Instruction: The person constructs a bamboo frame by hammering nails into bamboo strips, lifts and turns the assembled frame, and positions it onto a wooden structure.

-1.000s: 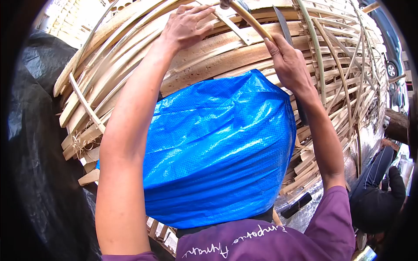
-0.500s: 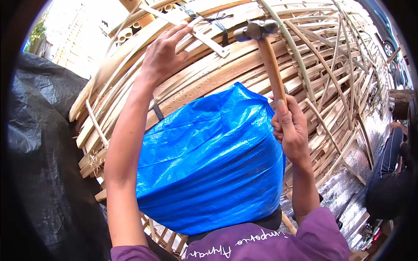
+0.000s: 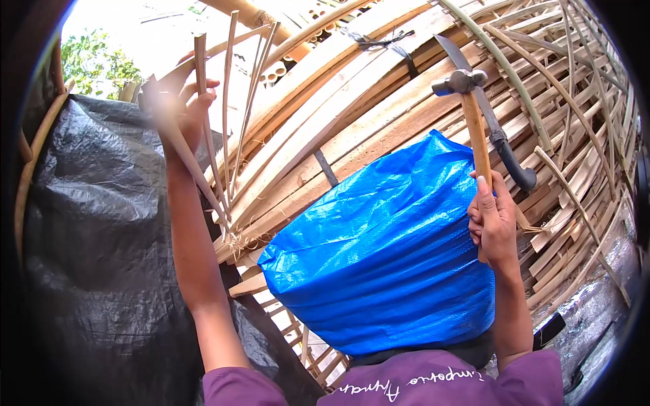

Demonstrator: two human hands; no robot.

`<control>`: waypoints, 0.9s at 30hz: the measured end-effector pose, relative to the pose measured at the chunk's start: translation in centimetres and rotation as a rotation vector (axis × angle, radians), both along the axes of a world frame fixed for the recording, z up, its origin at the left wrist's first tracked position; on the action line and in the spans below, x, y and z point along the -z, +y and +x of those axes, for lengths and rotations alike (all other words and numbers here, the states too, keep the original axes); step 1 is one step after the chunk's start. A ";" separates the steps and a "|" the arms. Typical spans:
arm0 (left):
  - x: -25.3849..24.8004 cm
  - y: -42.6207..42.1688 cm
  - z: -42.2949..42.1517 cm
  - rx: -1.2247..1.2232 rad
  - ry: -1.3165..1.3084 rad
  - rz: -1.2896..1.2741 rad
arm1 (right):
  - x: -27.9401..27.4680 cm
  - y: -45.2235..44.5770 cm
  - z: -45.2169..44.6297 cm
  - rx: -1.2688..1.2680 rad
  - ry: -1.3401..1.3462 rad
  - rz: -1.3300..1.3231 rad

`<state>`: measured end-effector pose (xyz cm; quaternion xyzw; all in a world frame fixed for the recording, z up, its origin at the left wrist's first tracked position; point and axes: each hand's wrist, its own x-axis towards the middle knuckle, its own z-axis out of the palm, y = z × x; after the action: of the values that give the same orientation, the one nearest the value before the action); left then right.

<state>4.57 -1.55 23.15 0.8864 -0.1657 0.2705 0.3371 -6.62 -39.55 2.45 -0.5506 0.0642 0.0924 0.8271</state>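
Your right hand [image 3: 496,220] grips the hammer [image 3: 475,132], right of frame. Left hand [image 3: 189,111], upper left, among loose strips [image 3: 200,54]; glare, can't tell grip. Beyond, upper centre, slats [image 3: 369,145] look split already; strips still loose.

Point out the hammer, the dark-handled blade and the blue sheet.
Hammer [image 3: 478,139]: head view, on its wooden handle.
Dark-handled blade [image 3: 488,114]: head view, on the metal.
Blue sheet [image 3: 386,250]: head view, mid-surface.
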 end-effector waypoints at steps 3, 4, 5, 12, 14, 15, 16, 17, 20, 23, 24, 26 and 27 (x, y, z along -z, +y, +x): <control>-1.4 1.8 -0.6 -0.162 0.096 0.055 | -0.2 0.0 0.1 -0.006 0.000 -0.020; -1.7 2.5 -0.7 -0.162 0.099 0.064 | -0.1 0.0 -0.1 -0.006 -0.003 -0.033; -1.9 3.3 -0.7 -0.127 0.116 0.064 | 0.0 0.1 -0.1 -0.007 -0.002 -0.030; -2.7 3.1 -1.9 -0.037 0.152 0.026 | 0.2 0.1 -0.1 -0.004 -0.017 -0.003; -2.7 2.7 -2.0 -0.021 0.165 0.027 | 0.4 0.1 -0.1 0.000 -0.022 -0.003; -2.5 2.6 -1.9 -0.004 0.177 0.032 | 0.5 0.1 -0.1 0.005 -0.026 0.000; -2.3 2.5 -1.8 0.000 0.176 0.022 | 0.5 0.1 -0.1 0.008 -0.027 -0.010; -2.0 2.3 -1.7 -0.011 0.208 0.015 | 0.3 0.2 -0.1 0.013 -0.020 -0.010; -0.4 0.5 -2.1 0.008 0.266 -0.079 | -0.1 0.3 -0.1 0.020 -0.013 -0.034; 1.9 -1.6 -2.3 0.034 0.278 -0.079 | 0.2 0.3 -0.1 0.008 -0.043 -0.027; 2.9 -2.7 -2.7 0.026 0.260 -0.058 | 0.2 0.3 -0.1 0.007 -0.045 -0.038; 4.8 -5.1 -3.4 0.095 0.324 -0.115 | 0.2 0.2 -0.1 0.000 -0.034 -0.007; 6.6 -5.7 -3.1 0.131 0.321 -0.135 | 0.3 0.2 -0.1 0.000 -0.034 -0.014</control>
<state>1.43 -7.30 16.54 0.8808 -0.1487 0.1133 0.4350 -6.73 -39.34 2.20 -0.5577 0.0508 0.0826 0.8243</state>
